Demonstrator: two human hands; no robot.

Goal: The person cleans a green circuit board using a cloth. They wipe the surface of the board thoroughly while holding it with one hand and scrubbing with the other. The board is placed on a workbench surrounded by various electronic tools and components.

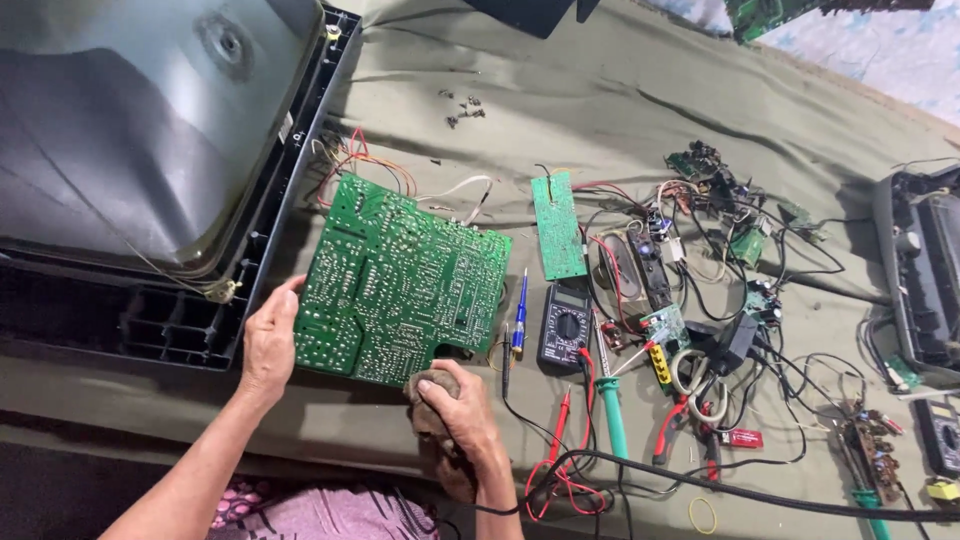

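Observation:
A large green circuit board (pixel 400 280) lies solder side up on the olive cloth, wires trailing from its far edge. My left hand (pixel 268 345) grips its near left corner, thumb on top. My right hand (pixel 455 405) is closed on a brown rag (pixel 432 425) pressed at the board's near right edge.
A picture tube in a black frame (pixel 150 140) fills the left. Right of the board lie a blue screwdriver (pixel 519 315), a narrow green board (pixel 557 225), a black multimeter (pixel 566 325) with red leads, a green-handled soldering iron (pixel 612 410), tangled parts and wires, a black casing (pixel 925 280).

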